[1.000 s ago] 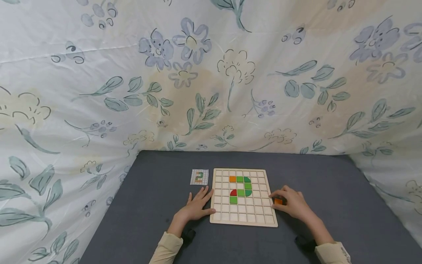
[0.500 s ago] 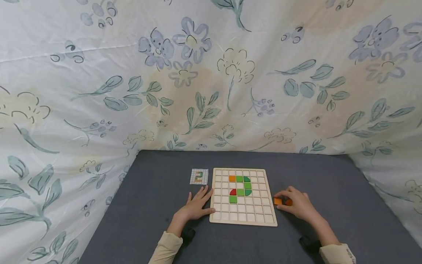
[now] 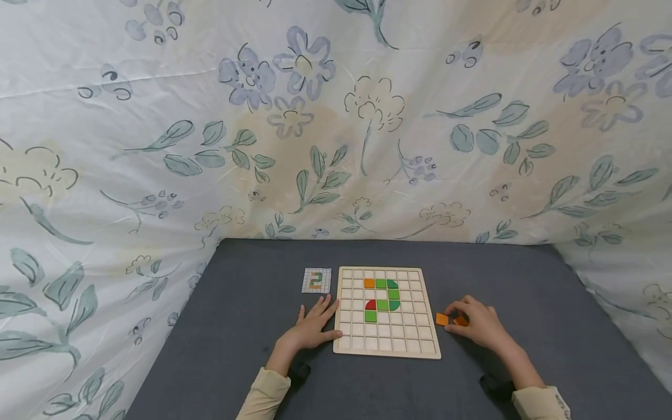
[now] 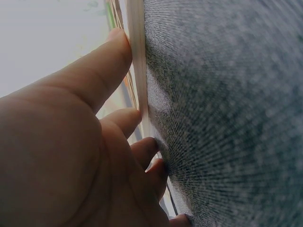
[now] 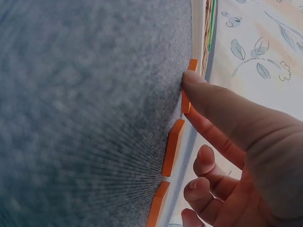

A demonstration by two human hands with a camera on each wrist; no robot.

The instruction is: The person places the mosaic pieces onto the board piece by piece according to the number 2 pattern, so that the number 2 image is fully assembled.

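A wooden grid board (image 3: 387, 341) lies on the grey table (image 3: 252, 326). It holds green tiles (image 3: 382, 305), an orange tile (image 3: 370, 283) and a red quarter tile (image 3: 371, 305). My left hand (image 3: 312, 326) lies flat beside the board, thumb against its left edge (image 4: 137, 56). My right hand (image 3: 475, 324) rests on the table right of the board, fingers curled. Its thumb (image 5: 208, 94) presses an orange tile (image 5: 186, 101). More orange tiles (image 5: 173, 146) lie in a row by the fingers. One loose orange tile (image 3: 442, 319) sits between hand and board.
A small pattern card (image 3: 317, 280) lies left of the board's far corner. Floral cloth (image 3: 336, 116) hangs behind the table and drapes both sides. Bare grey surface (image 3: 551, 303) stretches to the right of my right hand.
My right hand has slid right, away from the board's edge, uncovering a second orange tile under it. The left hand and the board have not moved.
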